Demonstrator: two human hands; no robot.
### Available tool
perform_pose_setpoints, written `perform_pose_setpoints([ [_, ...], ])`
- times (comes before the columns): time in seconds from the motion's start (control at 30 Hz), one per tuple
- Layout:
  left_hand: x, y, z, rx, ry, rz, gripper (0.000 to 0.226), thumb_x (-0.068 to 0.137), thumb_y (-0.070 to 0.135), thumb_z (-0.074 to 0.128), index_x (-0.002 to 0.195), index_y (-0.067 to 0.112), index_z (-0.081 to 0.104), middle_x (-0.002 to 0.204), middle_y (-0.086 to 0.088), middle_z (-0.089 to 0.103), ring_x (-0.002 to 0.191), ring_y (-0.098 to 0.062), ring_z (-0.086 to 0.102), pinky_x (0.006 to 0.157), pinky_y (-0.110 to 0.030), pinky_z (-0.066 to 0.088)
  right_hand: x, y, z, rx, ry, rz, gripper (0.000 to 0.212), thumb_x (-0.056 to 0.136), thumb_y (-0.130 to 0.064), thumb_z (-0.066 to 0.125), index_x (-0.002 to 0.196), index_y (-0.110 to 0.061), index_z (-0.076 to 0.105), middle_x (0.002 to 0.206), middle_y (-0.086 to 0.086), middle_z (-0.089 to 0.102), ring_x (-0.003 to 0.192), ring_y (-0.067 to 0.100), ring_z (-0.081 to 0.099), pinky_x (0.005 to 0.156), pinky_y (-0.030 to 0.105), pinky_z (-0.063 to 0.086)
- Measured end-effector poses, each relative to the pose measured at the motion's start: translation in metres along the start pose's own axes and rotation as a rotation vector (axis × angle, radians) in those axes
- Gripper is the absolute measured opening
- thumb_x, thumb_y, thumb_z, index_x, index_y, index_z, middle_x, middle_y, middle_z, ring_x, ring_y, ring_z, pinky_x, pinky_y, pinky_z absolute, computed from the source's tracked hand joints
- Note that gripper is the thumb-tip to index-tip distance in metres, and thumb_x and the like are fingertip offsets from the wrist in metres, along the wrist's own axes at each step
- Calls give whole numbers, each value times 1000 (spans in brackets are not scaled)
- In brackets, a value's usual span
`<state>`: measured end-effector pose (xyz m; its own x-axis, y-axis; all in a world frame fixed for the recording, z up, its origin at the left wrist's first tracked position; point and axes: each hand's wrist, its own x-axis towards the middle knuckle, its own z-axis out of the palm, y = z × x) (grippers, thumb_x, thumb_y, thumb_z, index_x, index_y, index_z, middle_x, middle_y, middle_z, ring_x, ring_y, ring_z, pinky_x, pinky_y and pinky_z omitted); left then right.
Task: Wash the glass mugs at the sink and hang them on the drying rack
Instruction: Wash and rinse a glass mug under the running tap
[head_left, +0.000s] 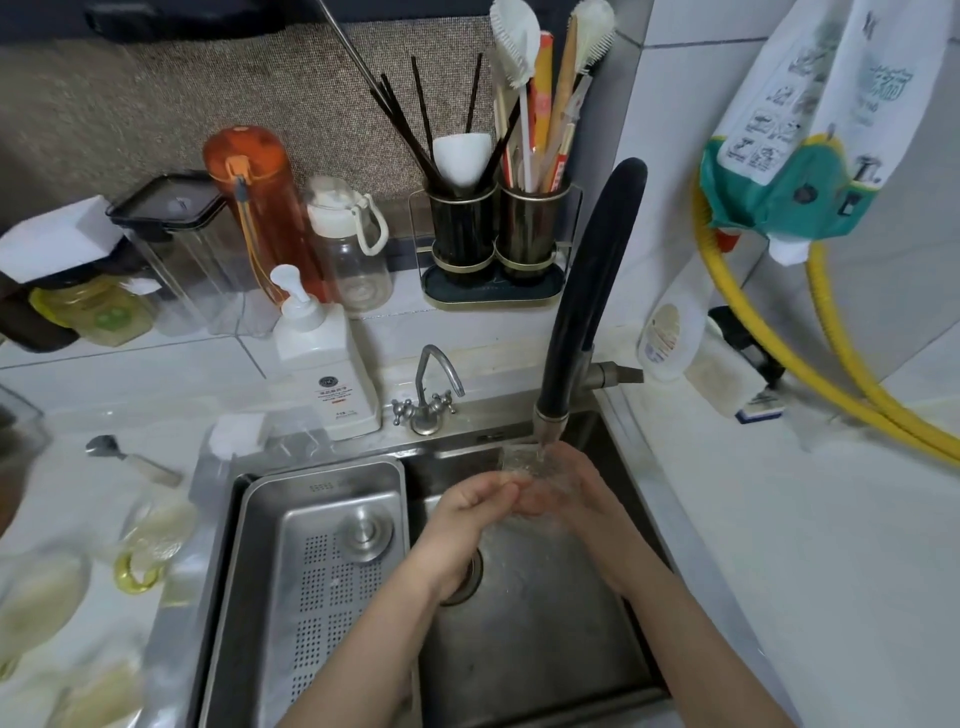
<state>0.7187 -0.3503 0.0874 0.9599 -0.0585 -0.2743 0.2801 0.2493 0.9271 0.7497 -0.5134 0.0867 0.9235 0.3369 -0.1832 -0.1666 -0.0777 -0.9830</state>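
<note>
orange bottle (258, 208) | white pump dispenser (324, 364) | black faucet (587, 291) | yellow hose (826, 384) | steel-grey perforated tray (332, 571) | mug (522, 462) seemingly clear

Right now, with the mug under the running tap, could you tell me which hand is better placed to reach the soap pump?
Left, probably. The left hand is nearer the soap pump bottle, while the right hand cradles the glass mug under the black faucet.
</note>
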Motion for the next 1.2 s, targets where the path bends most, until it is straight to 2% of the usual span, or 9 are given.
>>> perform_pose_setpoints([
  [0.13, 10, 9, 12, -73, 189, -141, 31, 99, 20, 48, 107, -2, 68, 97, -22, 71, 83, -29, 67, 74, -33, 53, -7, 4, 10, -112, -49, -82, 29, 90, -20, 62, 117, -29, 61, 130, 1, 52, 124, 11, 50, 108, 35, 40],
  [0.27, 12, 13, 15, -119, 195, -183, 25, 97, 15, 50, 95, 1, 70, 85, -12, 74, 73, -17, 69, 61, -18, 52, -4, 5, 14, -104, -12, -97, 30, 93, -15, 57, 121, -24, 58, 135, 4, 47, 122, 7, 50, 106, 27, 44],
  [0.37, 6, 10, 12, 20, 72, -53, 22, 94, 10, 53, 101, -2, 70, 87, -11, 74, 80, -16, 70, 70, -13, 51, 3, 1, 7, -43, 33, -40, 49, 89, -31, 58, 136, -25, 47, 141, 7, 45, 130, 18, 47, 109, 42, 41],
  [0.53, 5, 9, 19, -51, 76, -13, 22, 91, 2, 56, 109, -2, 68, 92, -12, 75, 82, -16, 71, 72, -15, 52, 4, 7, -5, -166, 85, -139, 32, 86, -37, 64, 115, -49, 55, 134, -9, 44, 118, -8, 47, 100, 17, 45],
  [0.63, 13, 18, 30, -170, 138, -128, 22, 94, 7, 54, 107, -5, 67, 91, -14, 74, 72, -16, 71, 61, -20, 55, 5, 18, -1, -234, 131, -193, 38, 84, -24, 70, 114, -43, 56, 132, -9, 42, 116, -6, 48, 104, 25, 44],
  [0.73, 20, 23, 35, -144, 226, -235, 25, 96, 15, 53, 101, -5, 68, 75, -12, 72, 55, -15, 66, 49, -21, 52, 3, 28, 4, -278, 127, -201, 51, 83, -21, 72, 109, -60, 52, 132, -26, 35, 124, -6, 43, 104, 20, 37],
  [0.97, 9, 11, 23, -197, 133, -235, 17, 93, -1, 51, 103, -4, 64, 83, -12, 71, 72, -20, 66, 76, -30, 54, 8, 17, 5, -269, 221, -204, 38, 83, -15, 71, 97, -44, 51, 116, -17, 39, 102, -19, 45, 85, -1, 39],
  [1.07, 10, 10, 19, -155, 144, -192, 18, 94, -3, 50, 106, -8, 62, 88, -16, 68, 78, -24, 65, 88, -39, 52, 11, 15, 7, -247, 269, -188, 42, 80, -17, 75, 96, -41, 46, 111, -13, 39, 101, -7, 49, 80, 7, 46],
  [1.2, 12, 12, 11, 97, 123, -110, 17, 93, -6, 50, 104, -10, 62, 80, -14, 68, 68, -18, 66, 65, -20, 56, 14, 10, 8, -137, 238, -169, 43, 83, -18, 71, 115, -31, 44, 121, 4, 48, 112, 16, 54, 93, 33, 51],
])
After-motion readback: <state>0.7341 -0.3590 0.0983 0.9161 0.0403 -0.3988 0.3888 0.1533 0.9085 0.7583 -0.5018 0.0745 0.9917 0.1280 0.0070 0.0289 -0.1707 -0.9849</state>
